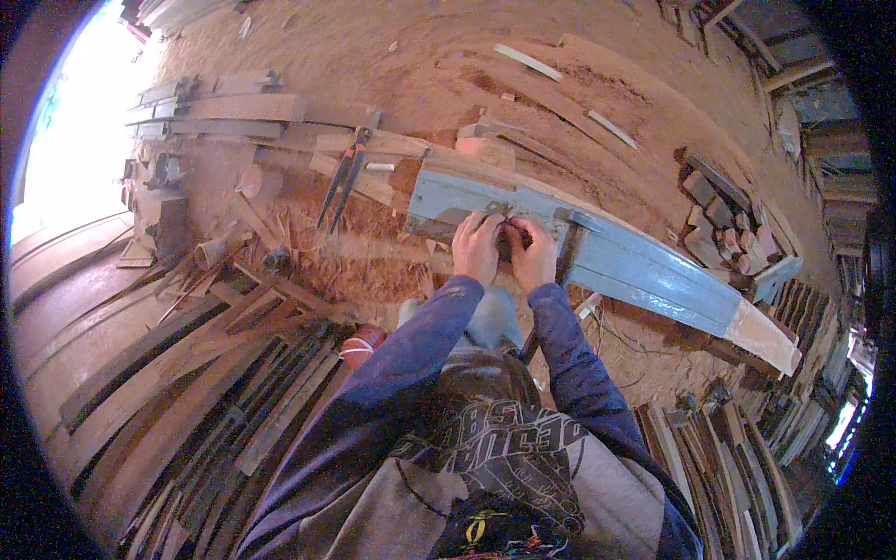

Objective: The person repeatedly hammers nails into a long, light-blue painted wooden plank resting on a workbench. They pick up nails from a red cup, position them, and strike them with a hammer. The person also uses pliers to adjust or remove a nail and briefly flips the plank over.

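A long blue-painted board (pixel 644 266) runs across in front of me, with bare wood at its right end. My left hand (pixel 476 247) and my right hand (pixel 530 254) meet over its near edge, left of its middle. The fingers of both are curled together around something small and dark, which they mostly hide; I cannot make out what it is. Just right of my right hand, a dark metal bar tool (pixel 569 238) lies across the board. Long-handled pincers (pixel 343 177) rest on pale wood beyond the board's left end.
Stacked planks (pixel 205 411) fill the lower left, and more timber (pixel 737 457) lies at lower right. A pile of wood offcuts (pixel 723 219) sits beyond the board at right. Near my left forearm is a red and white round item (pixel 362 345). Reddish sawdust covers the ground.
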Available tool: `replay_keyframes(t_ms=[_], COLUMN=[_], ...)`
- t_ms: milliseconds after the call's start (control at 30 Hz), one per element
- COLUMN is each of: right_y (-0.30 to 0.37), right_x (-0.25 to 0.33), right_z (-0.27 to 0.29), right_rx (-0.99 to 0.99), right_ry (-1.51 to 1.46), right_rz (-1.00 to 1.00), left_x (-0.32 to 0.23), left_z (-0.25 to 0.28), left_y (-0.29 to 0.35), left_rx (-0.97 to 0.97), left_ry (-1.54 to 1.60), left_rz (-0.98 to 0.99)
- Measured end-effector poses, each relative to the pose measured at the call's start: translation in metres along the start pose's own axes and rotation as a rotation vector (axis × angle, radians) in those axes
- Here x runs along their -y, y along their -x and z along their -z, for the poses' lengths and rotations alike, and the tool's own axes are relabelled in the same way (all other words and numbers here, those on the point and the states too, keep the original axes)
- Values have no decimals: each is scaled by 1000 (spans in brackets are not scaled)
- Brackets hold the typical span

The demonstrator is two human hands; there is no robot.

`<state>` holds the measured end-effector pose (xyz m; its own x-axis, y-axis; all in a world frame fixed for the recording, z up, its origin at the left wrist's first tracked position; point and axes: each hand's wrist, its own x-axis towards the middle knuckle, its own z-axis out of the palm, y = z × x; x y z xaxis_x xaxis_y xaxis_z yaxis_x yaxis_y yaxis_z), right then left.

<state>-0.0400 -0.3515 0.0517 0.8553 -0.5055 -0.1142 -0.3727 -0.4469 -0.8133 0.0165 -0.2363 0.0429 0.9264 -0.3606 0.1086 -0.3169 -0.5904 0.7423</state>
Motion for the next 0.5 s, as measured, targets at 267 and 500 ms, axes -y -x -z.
replay_keyframes(t_ms=[267, 500], right_y=[-1, -4], right_x=[-12, -22], right_z=[1, -4], right_rx=[10, 48], right_ry=[-38, -59], right_rz=[-111, -114], left_x=[0, -5], left_z=[-5, -4], left_y=[0, -5], left_rx=[45, 63], left_ry=[-134, 6], left_rz=[-14, 94])
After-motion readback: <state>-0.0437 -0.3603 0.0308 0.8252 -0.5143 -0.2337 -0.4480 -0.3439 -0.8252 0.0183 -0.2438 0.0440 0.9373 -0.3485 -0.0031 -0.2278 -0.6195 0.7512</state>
